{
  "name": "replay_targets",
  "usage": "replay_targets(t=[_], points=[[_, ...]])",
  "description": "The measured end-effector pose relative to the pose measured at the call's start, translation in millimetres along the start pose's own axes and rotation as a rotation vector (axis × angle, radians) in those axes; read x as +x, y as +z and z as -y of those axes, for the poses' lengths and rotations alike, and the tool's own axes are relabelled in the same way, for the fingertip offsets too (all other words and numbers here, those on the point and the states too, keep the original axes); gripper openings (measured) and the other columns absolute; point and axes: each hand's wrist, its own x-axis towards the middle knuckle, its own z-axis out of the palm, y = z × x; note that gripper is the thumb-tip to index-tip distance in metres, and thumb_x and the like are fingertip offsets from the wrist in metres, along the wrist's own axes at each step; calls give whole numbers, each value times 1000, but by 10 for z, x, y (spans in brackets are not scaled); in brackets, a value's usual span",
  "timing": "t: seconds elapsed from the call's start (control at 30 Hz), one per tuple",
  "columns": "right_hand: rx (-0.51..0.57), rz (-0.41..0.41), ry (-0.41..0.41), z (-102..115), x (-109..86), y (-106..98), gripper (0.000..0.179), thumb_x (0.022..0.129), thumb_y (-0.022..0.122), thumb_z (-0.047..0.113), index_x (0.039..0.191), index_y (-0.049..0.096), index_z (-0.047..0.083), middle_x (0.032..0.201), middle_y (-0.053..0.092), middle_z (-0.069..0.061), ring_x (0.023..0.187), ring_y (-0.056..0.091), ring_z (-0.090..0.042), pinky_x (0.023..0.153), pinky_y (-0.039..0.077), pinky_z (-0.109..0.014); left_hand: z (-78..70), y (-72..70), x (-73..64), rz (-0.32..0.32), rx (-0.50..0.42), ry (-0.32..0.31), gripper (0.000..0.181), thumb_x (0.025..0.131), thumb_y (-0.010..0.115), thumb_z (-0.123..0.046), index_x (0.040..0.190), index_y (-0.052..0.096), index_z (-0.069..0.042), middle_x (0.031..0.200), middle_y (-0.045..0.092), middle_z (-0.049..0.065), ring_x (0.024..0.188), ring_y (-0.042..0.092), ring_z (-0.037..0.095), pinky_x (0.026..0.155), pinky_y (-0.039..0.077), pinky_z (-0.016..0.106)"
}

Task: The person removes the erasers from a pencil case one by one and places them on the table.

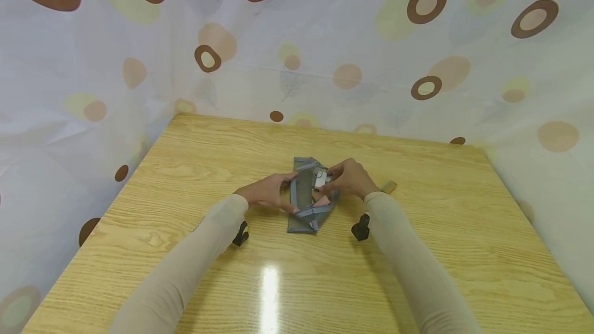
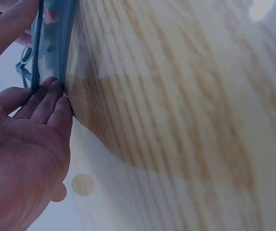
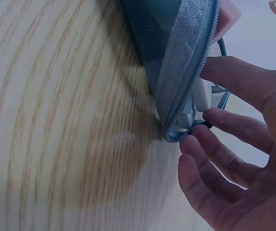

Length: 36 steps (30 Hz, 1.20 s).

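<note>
A grey-blue mesh zipper pouch (image 1: 303, 189) lies on the table with its zipper open. My left hand (image 1: 269, 190) holds its left side, the thumb at the near end and the fingers at the far end; in the left wrist view the fingertips (image 2: 55, 86) touch the mesh. At the pouch's mouth, my right hand (image 1: 350, 179) pinches a small white block (image 1: 320, 180) with a metal ring between thumb and finger. That white block (image 3: 203, 95) sits just inside the zipper edge in the right wrist view. A pink block (image 1: 322, 201) pokes out of the opening nearer me.
A small tan block (image 1: 389, 186) lies on the wooden table (image 1: 417, 251), just beyond my right wrist. Black mounts (image 1: 361, 228) hang under both wrists. Patterned white sheeting (image 1: 297, 40) rises behind the table and at both sides.
</note>
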Motion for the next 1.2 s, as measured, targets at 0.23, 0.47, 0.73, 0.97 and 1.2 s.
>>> replay_targets(t=[0.23,0.47,0.73,0.97,1.2], points=[[-19,-13,-5,4,-20,-6,58,69,85,31,116,67,3,114,67,-12,109,59,-32,92,48,-47,-14,13,-3,-6,-4,-8,105,74,82,-31,152,15,-8,156,19,9,140,27,22,111,28,30],[-7,-9,15,10,-17,-2,61,66,87,34,114,68,2,121,63,-12,114,56,-33,94,47,-48,-41,12,-24,-1,-17,-19,105,75,82,-31,152,15,-9,155,19,9,140,27,23,112,27,32],[-18,-5,14,28,-34,-38,63,64,87,36,114,68,1,124,61,-12,116,55,-34,94,46,-50,-56,6,-22,-3,-36,-23,104,75,82,-31,152,16,-10,155,21,8,139,27,23,111,28,33],[-2,20,2,52,-97,-106,59,68,85,33,115,67,2,123,62,-12,117,54,-32,96,45,-48,-57,11,-14,0,-36,-21,104,75,81,-31,152,15,-10,156,19,8,140,26,23,112,27,33],[1,12,-25,35,-157,-204,54,70,84,35,110,70,2,123,62,-13,119,52,-34,97,44,-50,-40,13,-29,-1,-43,-24,103,75,81,-30,152,15,-10,155,21,6,140,26,23,112,28,32]])
